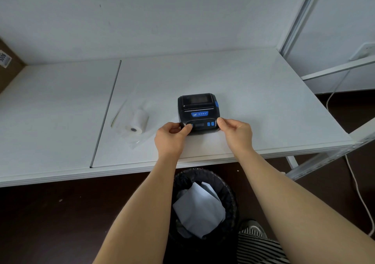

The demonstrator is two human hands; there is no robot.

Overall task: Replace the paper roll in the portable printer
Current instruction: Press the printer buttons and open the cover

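Lighting: soft, even, cool daylight cast; bench (pixel 243 77) bright, floor (pixel 50 213) dim. Shadows: faint, diffuse. Glare: none strong. Focus: centre sharp, forearms near lower edge soft. Distortion: wide-angle bowing at edges.

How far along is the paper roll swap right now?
Nothing looks done: the black portable printer with blue buttons sits with its lid shut. In hand: the left hand and right hand touch its front corners. Left: the white paper roll in clear wrap lies beside it, unopened, not yet loaded.
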